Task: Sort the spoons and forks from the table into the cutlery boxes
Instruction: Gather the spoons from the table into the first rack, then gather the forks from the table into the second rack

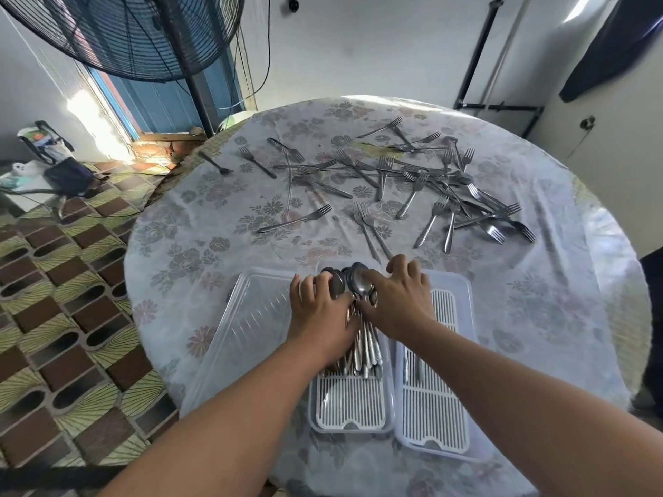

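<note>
Both our hands reach forward, palms down: our left hand (321, 310) and right hand (396, 299) curl their fingers round the spoons (353, 286) bundled in the middle cutlery box (349, 423). Forks (412, 181) lie scattered further back on the table (215, 209).

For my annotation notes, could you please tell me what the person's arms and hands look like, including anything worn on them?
Both forearms are bare right up to the bottom edge of the picture, with no sleeves in view. The left hand and the right hand wear no gloves, and no watch, bracelet or ring shows on the wrists or fingers.
</note>
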Motion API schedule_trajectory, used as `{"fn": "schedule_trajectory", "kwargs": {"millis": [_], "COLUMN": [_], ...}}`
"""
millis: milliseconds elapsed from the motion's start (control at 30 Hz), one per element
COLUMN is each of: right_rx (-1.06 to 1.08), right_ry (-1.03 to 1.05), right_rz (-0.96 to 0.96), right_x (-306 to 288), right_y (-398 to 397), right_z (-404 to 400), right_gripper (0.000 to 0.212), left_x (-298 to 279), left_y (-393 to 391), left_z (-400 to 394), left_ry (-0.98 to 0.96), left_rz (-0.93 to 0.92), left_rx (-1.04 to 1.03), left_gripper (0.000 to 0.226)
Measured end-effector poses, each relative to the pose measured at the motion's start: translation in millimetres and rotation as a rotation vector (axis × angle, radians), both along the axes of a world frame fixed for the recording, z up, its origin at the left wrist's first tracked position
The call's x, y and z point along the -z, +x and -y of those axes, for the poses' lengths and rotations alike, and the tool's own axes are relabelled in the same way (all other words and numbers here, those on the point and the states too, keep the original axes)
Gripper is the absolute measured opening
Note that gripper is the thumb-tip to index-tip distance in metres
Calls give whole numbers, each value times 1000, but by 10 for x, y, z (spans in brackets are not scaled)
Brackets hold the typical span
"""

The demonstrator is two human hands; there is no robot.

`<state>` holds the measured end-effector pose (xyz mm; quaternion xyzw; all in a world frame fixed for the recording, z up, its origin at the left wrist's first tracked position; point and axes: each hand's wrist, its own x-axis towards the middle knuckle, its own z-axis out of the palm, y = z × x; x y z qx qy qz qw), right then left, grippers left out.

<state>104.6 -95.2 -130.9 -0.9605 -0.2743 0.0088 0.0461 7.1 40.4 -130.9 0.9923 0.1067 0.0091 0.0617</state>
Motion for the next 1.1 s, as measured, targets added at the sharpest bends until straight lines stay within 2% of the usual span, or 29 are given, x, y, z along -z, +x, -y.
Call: {"fn": "schedule_trajectory", "kwargs": {"millis": [133,567,833,1100], "right_rx": [22,203,417,492], "right_ry": [55,338,768,896], "right_rz": [-36,-134,-187,-304], "right_x": [28,-165,-304,-289], "right_y": [-37,-23,160,540], "right_z": [8,186,535,1099], "right_gripper": [50,49,22,20], "left_x": [-44,-235,-549,-576], "left_y": [-1,318,591,1039], "left_z": [-64,35,580,1283], "left_ry": [-25,-197,-500,-570], "left_rz": [104,197,226,194], "left_rx": [14,-63,23,-102], "left_gripper": [41,30,16,19]}}
